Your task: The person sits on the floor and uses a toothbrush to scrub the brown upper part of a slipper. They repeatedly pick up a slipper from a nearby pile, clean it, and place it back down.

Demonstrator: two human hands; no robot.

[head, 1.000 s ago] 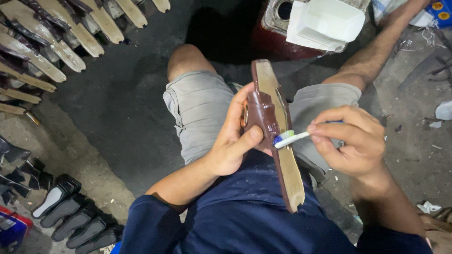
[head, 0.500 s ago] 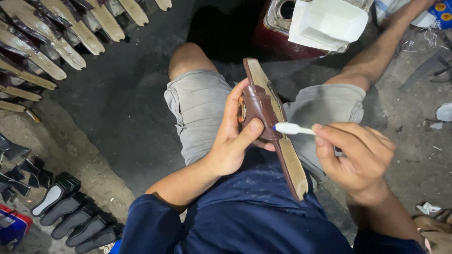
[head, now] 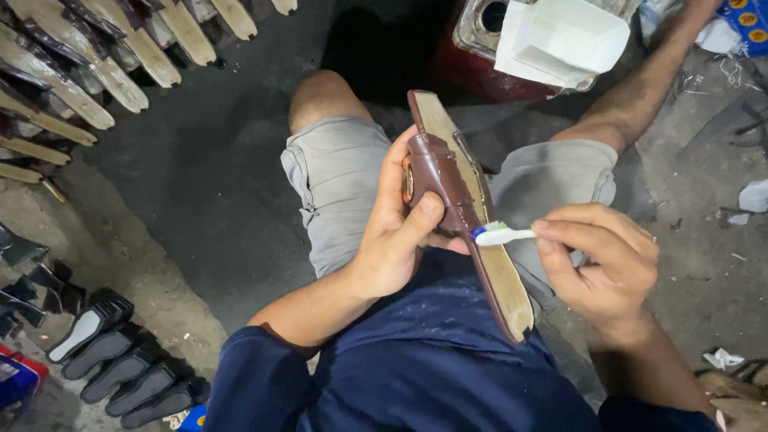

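A brown leather sandal [head: 468, 216], strap uppermost, is held tilted above the lap between the knees of the grey shorts [head: 340, 184]. It is judged light, with a stiff flat sole and a pliable strap; the strap and sole edge offer the surest hold. The left hand [head: 396, 232] is wrapped around the strap, thumb pressed on its top. A white toothbrush [head: 500, 234] is pinched in the right hand [head: 600, 260], its bristles touching the sole beside the strap. Open room lies over the dark floor [head: 208, 184] to the left; rows of soles [head: 80, 72], black heel pieces [head: 120, 360] and a white box [head: 560, 40] border it
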